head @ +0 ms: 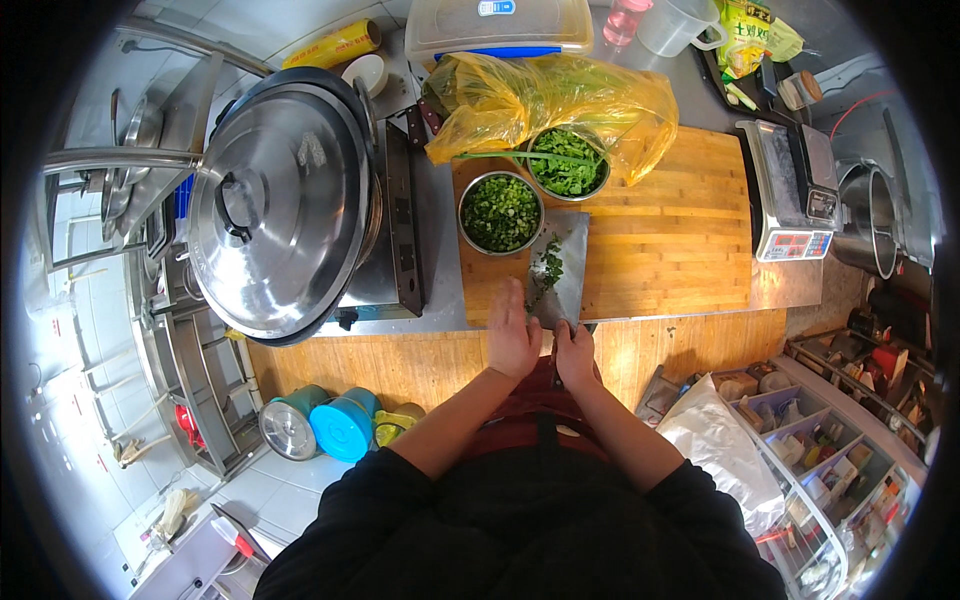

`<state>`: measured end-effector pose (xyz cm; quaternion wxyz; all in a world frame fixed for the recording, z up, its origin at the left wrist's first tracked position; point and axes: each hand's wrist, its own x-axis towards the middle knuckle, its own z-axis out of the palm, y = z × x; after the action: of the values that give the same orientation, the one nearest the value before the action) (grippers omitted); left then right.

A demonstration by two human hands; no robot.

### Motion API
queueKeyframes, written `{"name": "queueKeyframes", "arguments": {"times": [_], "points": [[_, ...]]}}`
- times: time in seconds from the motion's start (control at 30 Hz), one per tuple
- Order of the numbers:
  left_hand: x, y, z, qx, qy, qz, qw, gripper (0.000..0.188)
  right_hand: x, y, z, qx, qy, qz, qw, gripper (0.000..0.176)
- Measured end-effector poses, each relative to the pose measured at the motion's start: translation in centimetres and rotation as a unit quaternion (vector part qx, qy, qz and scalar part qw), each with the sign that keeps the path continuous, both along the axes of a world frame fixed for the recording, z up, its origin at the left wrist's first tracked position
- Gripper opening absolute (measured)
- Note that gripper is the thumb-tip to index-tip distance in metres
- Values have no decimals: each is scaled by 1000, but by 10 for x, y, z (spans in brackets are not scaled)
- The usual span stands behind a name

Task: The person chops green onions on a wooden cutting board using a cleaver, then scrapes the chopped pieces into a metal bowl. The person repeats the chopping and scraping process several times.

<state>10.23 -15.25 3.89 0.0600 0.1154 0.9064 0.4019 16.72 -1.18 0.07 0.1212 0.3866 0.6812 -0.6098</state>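
My right hand (574, 354) grips the handle of a wide-bladed cleaver (564, 255), whose blade lies flat over the wooden cutting board (667, 225). Chopped green herbs (550, 266) are spread on the blade. Held flat with its fingers together, my left hand (514, 334) is beside the blade's left edge, at the board's front edge, and holds nothing visible. Just beyond the blade stands a steel bowl of chopped scallions (501, 213). Behind it to the right, a second steel bowl holds cut leafy greens (568, 163), with long green stalks across its rim.
A yellow plastic bag (555, 97) of greens lies at the board's back. Left is a large lidded steel pot (277, 202) on a cooker; knives with dark red handles (421, 124) lie behind it. A digital scale (795, 187) stands to the right.
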Motion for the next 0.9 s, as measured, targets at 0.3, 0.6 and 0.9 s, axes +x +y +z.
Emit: {"name": "queueKeyframes", "arguments": {"times": [0.3,0.6,0.9], "points": [[-6,16,-4,16,-27,-99,995,80,0,-7,-1,27,49,-11,998,32],[-16,13,0,-31,-15,-79,996,80,-4,-3,4,-35,0,-23,999,31],[-22,-34,20,63,66,-48,995,65,-4,-3,12,-147,23,-66,987,33]]}}
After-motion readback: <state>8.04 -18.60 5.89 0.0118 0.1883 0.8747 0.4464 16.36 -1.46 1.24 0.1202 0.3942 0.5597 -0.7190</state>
